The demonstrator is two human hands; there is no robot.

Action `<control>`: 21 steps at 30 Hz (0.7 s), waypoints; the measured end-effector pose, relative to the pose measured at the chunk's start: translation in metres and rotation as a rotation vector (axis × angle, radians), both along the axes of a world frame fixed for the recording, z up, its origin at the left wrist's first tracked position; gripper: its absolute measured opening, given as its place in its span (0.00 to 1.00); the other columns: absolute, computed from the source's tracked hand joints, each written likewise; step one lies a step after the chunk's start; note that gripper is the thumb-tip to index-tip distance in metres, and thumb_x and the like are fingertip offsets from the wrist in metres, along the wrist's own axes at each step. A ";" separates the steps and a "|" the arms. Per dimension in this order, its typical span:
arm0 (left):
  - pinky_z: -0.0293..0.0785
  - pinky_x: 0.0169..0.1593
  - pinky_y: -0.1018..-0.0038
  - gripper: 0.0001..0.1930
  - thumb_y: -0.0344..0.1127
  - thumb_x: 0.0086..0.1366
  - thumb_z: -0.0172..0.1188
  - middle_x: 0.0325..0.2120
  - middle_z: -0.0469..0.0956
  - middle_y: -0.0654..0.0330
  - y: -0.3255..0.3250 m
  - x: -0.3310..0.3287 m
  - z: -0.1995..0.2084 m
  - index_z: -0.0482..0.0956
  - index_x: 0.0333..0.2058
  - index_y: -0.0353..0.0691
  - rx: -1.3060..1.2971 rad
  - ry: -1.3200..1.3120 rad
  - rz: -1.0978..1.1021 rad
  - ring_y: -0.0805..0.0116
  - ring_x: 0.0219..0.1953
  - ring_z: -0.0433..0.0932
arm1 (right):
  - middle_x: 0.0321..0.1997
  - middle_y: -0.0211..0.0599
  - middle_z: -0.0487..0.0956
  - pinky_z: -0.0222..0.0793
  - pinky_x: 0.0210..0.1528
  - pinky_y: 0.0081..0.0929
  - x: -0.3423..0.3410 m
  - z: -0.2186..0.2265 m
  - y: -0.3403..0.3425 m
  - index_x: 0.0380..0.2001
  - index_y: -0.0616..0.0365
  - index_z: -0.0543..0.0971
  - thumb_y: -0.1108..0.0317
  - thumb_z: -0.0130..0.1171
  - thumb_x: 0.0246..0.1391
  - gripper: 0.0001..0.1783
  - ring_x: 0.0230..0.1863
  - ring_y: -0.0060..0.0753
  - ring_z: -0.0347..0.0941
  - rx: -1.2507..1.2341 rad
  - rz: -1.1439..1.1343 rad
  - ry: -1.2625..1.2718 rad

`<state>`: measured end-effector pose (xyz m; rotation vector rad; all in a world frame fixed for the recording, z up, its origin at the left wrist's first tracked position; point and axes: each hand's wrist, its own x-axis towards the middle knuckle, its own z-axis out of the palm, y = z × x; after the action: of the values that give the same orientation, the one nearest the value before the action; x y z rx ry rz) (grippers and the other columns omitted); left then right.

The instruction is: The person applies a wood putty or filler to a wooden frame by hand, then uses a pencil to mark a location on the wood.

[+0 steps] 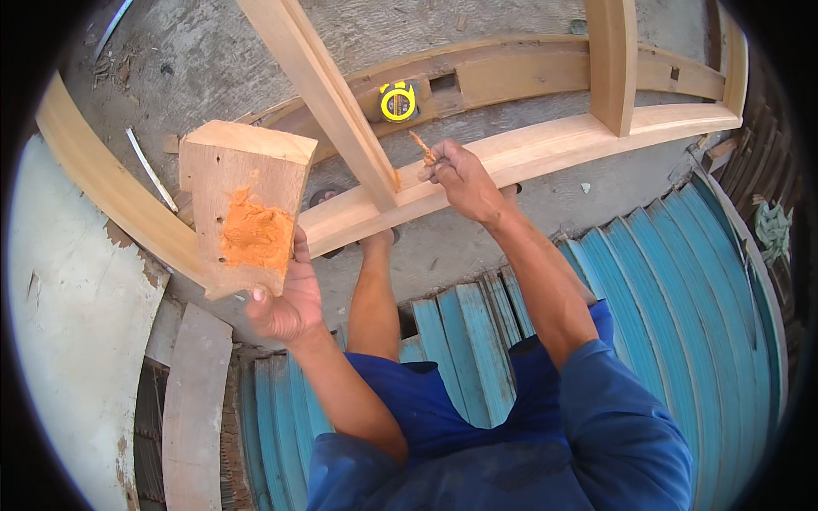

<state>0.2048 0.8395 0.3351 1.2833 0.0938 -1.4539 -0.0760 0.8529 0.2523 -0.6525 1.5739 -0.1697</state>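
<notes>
My left hand (294,302) grips a thick wooden block (204,192) by its lower right edge, fingers partly hidden behind it. Soft orange putty (256,234) is spread across the block's face. In my right hand (467,180), a thin stick (422,145) is pinched between thumb and fingers, its upper end coated with orange putty. That hand is just above a pale wooden rail (528,162). An upright wooden bar (328,94) meets this rail left of my right hand, with a small orange smear at the joint.
A yellow and black tape measure (398,101) rests by the far frame piece (520,77), which has slots cut in it. A second crossbar (613,68) joins the rail at right. Blue slatted panel (682,281) lies below me; a pale sheet (77,315) is at left.
</notes>
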 end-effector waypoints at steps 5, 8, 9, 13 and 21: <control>0.55 0.74 0.46 0.51 0.38 0.48 0.71 0.67 0.63 0.55 -0.005 -0.014 -0.002 0.55 0.71 0.42 -0.037 0.045 0.007 0.53 0.71 0.60 | 0.36 0.29 0.80 0.74 0.42 0.20 0.057 0.050 -0.010 0.45 0.65 0.76 0.77 0.56 0.61 0.10 0.36 0.18 0.75 0.126 -0.459 -0.373; 0.57 0.73 0.46 0.52 0.38 0.47 0.70 0.67 0.63 0.53 -0.001 -0.017 -0.004 0.55 0.71 0.41 -0.033 0.048 -0.021 0.53 0.70 0.61 | 0.32 0.36 0.82 0.75 0.38 0.23 0.106 0.070 -0.015 0.44 0.68 0.75 0.77 0.63 0.55 0.14 0.33 0.23 0.77 0.145 -0.517 -0.410; 0.58 0.73 0.46 0.52 0.38 0.47 0.70 0.66 0.63 0.53 0.000 -0.019 -0.005 0.55 0.71 0.41 -0.025 0.042 -0.043 0.52 0.70 0.61 | 0.32 0.39 0.82 0.75 0.39 0.24 0.116 0.074 -0.016 0.44 0.69 0.75 0.77 0.64 0.54 0.15 0.34 0.25 0.79 0.141 -0.462 -0.364; 0.63 0.71 0.50 0.50 0.37 0.47 0.70 0.65 0.65 0.51 0.005 -0.019 -0.007 0.56 0.70 0.39 0.007 0.013 -0.071 0.51 0.68 0.64 | 0.33 0.52 0.83 0.77 0.42 0.31 0.124 0.077 -0.009 0.46 0.70 0.75 0.74 0.66 0.52 0.19 0.38 0.36 0.83 0.094 -0.319 -0.300; 0.65 0.69 0.55 0.51 0.37 0.46 0.71 0.64 0.66 0.54 0.004 -0.016 -0.005 0.57 0.69 0.39 0.019 -0.052 -0.026 0.55 0.67 0.66 | 0.52 0.53 0.81 0.72 0.58 0.48 0.008 -0.013 -0.017 0.56 0.53 0.81 0.75 0.52 0.52 0.26 0.55 0.58 0.76 -0.053 0.779 0.304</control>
<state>0.1883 0.8432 0.3298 1.3418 0.0567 -1.4442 -0.0676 0.8356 0.2391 -1.3284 1.4887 0.4899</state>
